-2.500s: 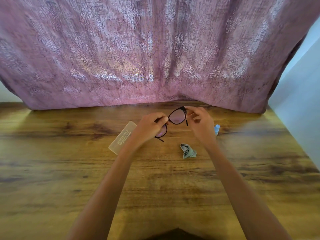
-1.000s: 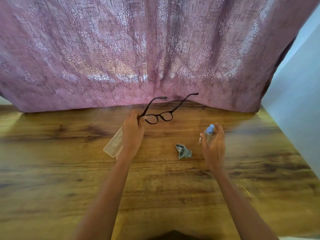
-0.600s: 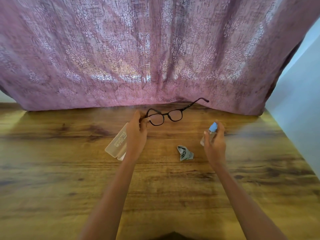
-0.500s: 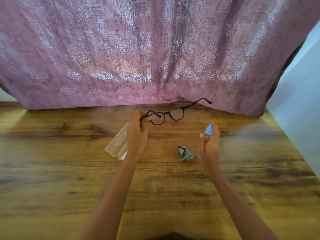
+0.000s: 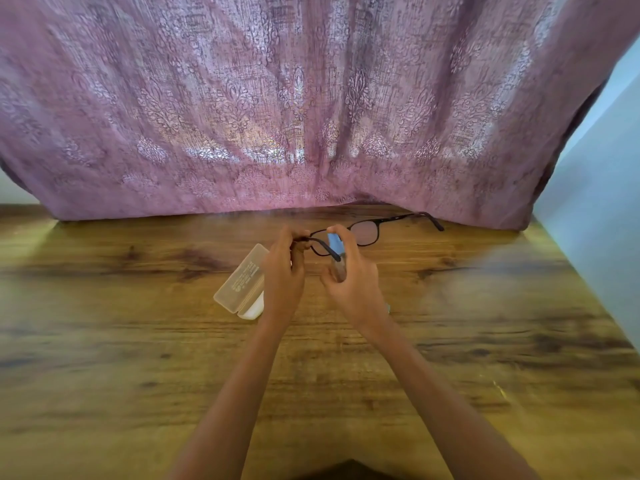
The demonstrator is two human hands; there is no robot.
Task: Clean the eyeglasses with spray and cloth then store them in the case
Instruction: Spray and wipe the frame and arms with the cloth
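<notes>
**A:** Hands?

**B:** Left hand [image 5: 284,271] pinches the eyeglasses [image 5: 365,233] by the near temple and holds them up. Right hand [image 5: 351,280] is wrapped round the spray bottle [image 5: 335,242], with a finger up by its blue cap.

**A:** What changed?

**B:** Half a second ago the right hand was well apart from the frames, out to the right. It has since swung in, and the bottle now sits just beside the near lens.

**A:** Rest of the setup, big to small?

**B:** Wooden table [image 5: 121,341]. The case [image 5: 242,277] lies open on it, just left of the left wrist. The eyeglasses are off the surface with both temples unfolded. The cloth is mostly hidden behind the right wrist, so I can't say how it lies.

**A:** Meaning?

**B:** My read is that spraying is about to start. I see no mist on the lenses. Wiping and casing aren't done yet.
</notes>
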